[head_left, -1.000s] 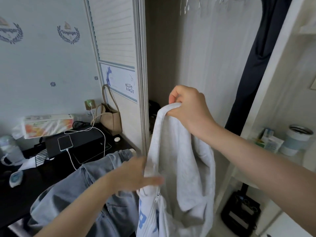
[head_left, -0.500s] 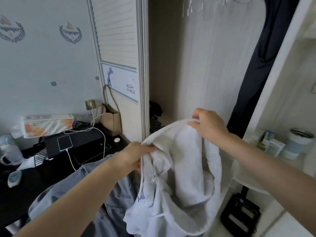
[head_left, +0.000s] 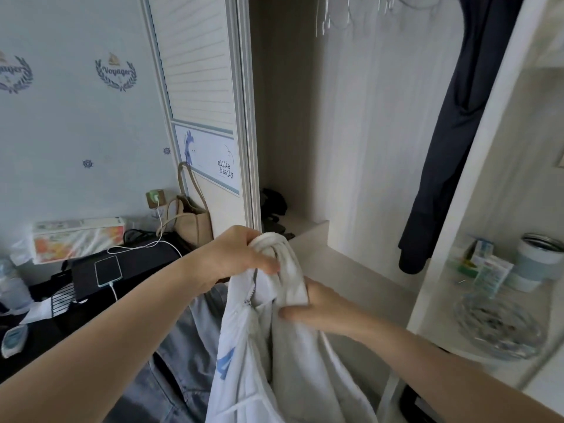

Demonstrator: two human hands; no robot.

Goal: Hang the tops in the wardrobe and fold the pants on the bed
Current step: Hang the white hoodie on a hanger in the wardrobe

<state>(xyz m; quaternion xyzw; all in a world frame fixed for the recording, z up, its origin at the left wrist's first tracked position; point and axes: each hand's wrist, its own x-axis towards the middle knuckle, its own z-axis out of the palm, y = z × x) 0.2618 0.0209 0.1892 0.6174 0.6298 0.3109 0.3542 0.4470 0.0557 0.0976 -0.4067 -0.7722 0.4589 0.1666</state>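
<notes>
A light grey zip hoodie with blue lettering hangs in front of the open wardrobe. My left hand grips the bunched top of the hoodie near the zip. Just below and to the right, my right hand holds the fabric, thumb pressed on the front and fingers hidden behind the cloth. Grey-blue jeans hang under my left forearm. Empty hangers dangle from the rail at the top of the wardrobe.
A dark navy garment hangs at the wardrobe's right side. A shelf on the right holds a cup, small boxes and a glass bowl. On the left, a black desk carries a charging phone, a tissue pack and a beige bag.
My left hand rose and took the top of the hoodie. My right hand let go of the upper edge and dropped lower onto the fabric. The view came closer to the wardrobe.
</notes>
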